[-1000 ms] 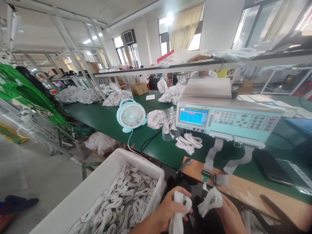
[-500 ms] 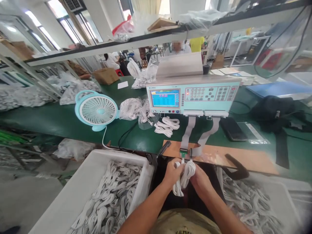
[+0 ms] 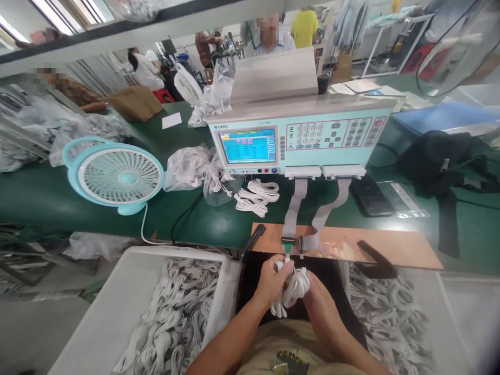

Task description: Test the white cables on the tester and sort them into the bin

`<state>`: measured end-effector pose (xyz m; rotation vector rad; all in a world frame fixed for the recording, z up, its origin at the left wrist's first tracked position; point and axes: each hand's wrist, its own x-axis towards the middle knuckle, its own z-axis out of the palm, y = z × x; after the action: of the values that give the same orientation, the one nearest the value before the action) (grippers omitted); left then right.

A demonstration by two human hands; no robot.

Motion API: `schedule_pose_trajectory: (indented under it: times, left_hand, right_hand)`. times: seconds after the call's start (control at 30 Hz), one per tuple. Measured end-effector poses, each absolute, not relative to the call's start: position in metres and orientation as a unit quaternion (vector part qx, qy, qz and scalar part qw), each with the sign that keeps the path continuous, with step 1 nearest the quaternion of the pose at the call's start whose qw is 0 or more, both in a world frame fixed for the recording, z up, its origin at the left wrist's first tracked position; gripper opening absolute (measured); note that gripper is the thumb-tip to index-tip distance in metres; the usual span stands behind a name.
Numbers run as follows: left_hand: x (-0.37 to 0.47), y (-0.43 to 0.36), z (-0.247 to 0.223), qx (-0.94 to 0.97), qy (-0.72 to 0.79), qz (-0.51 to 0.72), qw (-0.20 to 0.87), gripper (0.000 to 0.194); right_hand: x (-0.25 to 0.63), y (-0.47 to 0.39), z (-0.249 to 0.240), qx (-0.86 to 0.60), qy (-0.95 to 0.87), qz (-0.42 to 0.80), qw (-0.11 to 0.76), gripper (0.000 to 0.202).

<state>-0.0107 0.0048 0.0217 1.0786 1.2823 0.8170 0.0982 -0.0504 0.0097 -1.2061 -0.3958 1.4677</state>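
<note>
At the bench's front edge, my left hand (image 3: pixel 269 281) pinches a white cable near its plug, just below a green connector board (image 3: pixel 288 247). The plug appears to meet this board. Coiled white cable (image 3: pixel 298 284) hangs between my hands. My right hand (image 3: pixel 318 294) is curled around the right side of the coil; its fingertips are partly hidden. Above it, a second dark connector (image 3: pixel 301 245) ends in a small white tip, with a gap between it and the coil. Grey ribbon cables (image 3: pixel 295 208) run from both connectors up to a pale blue tester (image 3: pixel 332 151) with a lit screen.
White bins (image 3: pixel 128 265) of coiled cables stand at left and right (image 3: pixel 433 307). On the green bench are a blue fan (image 3: pixel 125 177), bagged cables (image 3: pixel 189 166), loose coils (image 3: pixel 255 198) and a phone (image 3: pixel 371 197). A copper-coloured board (image 3: pixel 410 245) edges the bench. Co-workers sit behind.
My right hand has drawn the coil down, away from the right-hand connector. My left hand stays by the green board. The camera view has tilted down and come closer to the tester.
</note>
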Motion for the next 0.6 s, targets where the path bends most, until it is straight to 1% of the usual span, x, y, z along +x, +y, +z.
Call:
schedule_pose_trajectory:
  times: [0.1,0.23,0.4,0.6]
  left_hand:
    - [-0.010,0.006,0.021,0.455,0.556,0.341,0.606,0.028]
    - [-0.009,0.006,0.019,0.473,0.551,0.360,0.587,0.028]
    - [-0.011,0.006,0.020,0.482,0.539,0.359,0.591,0.028]
    - [-0.013,0.008,0.019,0.491,0.534,0.357,0.588,0.026]
  right_hand:
    - [0.105,-0.055,0.004,-0.502,-0.165,0.631,0.567,0.027]
    - [0.114,-0.044,0.005,-0.494,-0.242,0.619,0.560,0.025]
    - [0.117,-0.030,0.015,-0.516,-0.299,0.590,0.544,0.029]
    - [0.111,-0.026,0.022,-0.566,-0.312,0.551,0.528,0.037]
